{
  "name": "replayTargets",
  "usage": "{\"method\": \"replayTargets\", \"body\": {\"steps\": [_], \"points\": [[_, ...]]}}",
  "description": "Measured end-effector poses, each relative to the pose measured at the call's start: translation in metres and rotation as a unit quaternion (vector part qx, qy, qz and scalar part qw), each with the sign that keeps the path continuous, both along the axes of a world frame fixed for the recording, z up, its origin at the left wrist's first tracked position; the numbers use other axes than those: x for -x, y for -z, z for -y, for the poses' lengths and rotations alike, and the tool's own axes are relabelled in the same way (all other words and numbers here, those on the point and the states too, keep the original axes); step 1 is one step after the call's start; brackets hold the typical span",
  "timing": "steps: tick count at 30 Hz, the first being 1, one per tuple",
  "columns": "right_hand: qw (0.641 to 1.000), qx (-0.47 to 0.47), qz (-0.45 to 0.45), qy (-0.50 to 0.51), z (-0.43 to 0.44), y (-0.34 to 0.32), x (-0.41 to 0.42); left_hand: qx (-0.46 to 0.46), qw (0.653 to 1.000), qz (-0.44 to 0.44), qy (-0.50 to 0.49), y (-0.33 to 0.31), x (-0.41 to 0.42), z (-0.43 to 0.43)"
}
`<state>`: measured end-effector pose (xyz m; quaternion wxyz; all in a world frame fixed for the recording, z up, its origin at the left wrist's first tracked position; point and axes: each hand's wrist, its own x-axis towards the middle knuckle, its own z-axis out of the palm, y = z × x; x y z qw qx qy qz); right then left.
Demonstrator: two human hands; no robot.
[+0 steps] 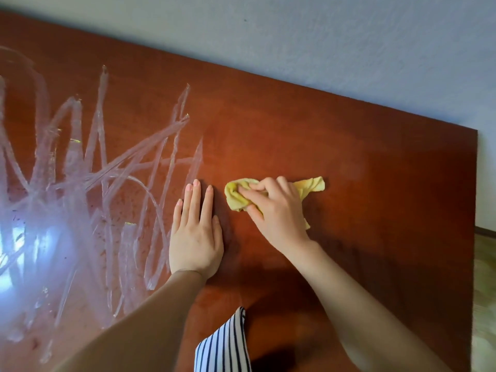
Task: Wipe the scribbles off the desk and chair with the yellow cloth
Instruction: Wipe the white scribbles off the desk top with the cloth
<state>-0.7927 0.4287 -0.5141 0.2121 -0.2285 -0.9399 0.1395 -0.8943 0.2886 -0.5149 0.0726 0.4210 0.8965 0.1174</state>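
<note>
A reddish-brown wooden desk fills the view. Pale whitish scribbles cover its left half. My right hand presses a crumpled yellow cloth onto the desk just right of the scribbles, with the cloth's ends sticking out past my fingers on both sides. My left hand lies flat on the desk, palm down and fingers together, at the right edge of the scribbles and a little left of the cloth. The chair is out of view.
A light textured wall runs along the desk's far edge. The desk's right edge drops to a pale floor. A striped black-and-white piece of my clothing hangs over the near edge. Glare brightens the desk's left side.
</note>
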Motion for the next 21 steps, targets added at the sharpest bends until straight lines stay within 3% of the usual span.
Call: {"method": "replayTargets", "body": {"steps": [3,6,13,21], "points": [[0.997,0.013,-0.011,-0.078,-0.003,0.002,-0.043,0.008,1.0,0.002,-0.001,-0.001,0.0,0.001],[0.996,0.029,-0.011,-0.084,-0.023,0.001,-0.082,0.008,1.0,0.0,-0.003,-0.001,0.001,0.003],[0.996,0.004,-0.002,0.088,-0.099,-0.007,-0.128,0.01,1.0,0.006,-0.004,-0.001,-0.001,0.002],[0.954,0.023,0.007,0.298,-0.184,-0.009,-0.078,0.009,1.0,0.015,0.0,-0.001,-0.001,0.001]]}}
